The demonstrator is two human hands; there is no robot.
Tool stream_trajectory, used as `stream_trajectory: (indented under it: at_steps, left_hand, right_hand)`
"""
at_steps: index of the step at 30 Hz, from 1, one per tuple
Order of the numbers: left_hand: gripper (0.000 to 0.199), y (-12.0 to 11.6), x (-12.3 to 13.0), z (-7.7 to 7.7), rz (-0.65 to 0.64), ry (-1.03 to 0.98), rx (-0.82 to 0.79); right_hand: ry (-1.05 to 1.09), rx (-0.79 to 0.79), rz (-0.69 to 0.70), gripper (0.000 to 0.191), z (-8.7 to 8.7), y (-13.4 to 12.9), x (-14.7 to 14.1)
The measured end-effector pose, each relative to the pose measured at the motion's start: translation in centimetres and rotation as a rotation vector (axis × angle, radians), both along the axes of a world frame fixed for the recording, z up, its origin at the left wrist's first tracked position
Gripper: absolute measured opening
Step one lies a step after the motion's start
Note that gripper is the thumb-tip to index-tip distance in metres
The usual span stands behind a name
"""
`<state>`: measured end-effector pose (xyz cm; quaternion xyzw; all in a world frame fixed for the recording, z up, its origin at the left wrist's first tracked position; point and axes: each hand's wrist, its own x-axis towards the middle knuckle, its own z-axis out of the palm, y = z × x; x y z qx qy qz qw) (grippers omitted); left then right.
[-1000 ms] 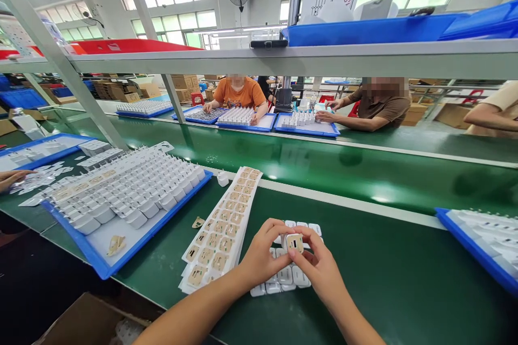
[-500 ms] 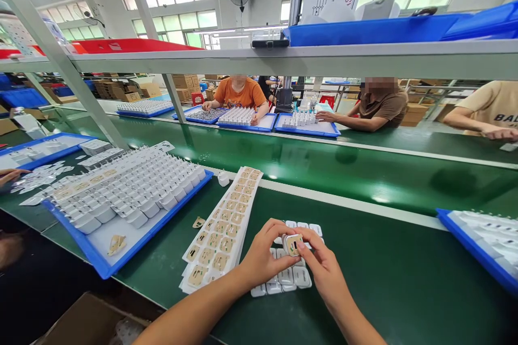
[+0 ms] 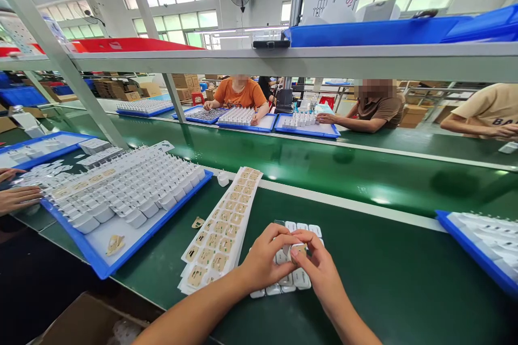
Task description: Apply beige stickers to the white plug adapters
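Observation:
Between my two hands is a small white plastic piece [image 3: 298, 250] with a tan sticker on its face. My left hand [image 3: 269, 259] grips it from the left, thumb below and fingers above. My right hand [image 3: 318, 259] holds its right side, the thumb pressed on the sticker. Underneath lie rows of white rounded pieces [image 3: 301, 277] on the green table, partly hidden by my hands. To the left of them, long white sheets [image 3: 222, 226] carry rows of tan stickers. One loose tan sticker [image 3: 198, 222] lies beside the sheets.
A blue-rimmed tray [image 3: 157, 223] of white plug pieces stands at the left, near another person's hands [image 3: 18, 199]. A single white piece [image 3: 223, 178] sits behind the sheets. Another blue tray [image 3: 477, 248] is at the right. Several people sit across the green belt [image 3: 364, 172].
My fingers have closed further over the white piece, and my right thumb and fingers now cover more of the sticker. At the far left, another person's hands have come further into view by the tray.

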<state>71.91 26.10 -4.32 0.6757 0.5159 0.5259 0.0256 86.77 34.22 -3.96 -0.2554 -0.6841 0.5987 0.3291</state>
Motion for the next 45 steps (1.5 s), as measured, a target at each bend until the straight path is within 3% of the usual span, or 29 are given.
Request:
stream_trajectory:
  at_steps: [9,18,25,32,45]
  left_hand:
    - [0.029,-0.12,0.05,-0.02,-0.025,0.021,0.011]
    - [0.039,-0.21,-0.38,0.15,-0.017,-0.152,-0.026]
    - [0.029,0.04,-0.31,0.11,0.011,-0.215,-0.042]
    - [0.032,-0.17,-0.54,-0.17,-0.04,-0.255,-0.117]
    - [0.037,-0.38,-0.25,-0.14,0.031,0.06,0.113]
  right_hand:
    - [0.05,-0.059,-0.013,0.026,0.09,0.05,0.1]
    - [0.088,-0.225,0.046,0.035,0.63,0.06,0.23]
    - [0.066,-0.141,0.088,0.043,-0.14,-0.32,-0.06]
    - [0.121,-0.183,0.105,0.032,0.4,-0.12,-0.07]
    - [0.197,-0.179,0.055,0.018,0.19,-0.56,-0.16]
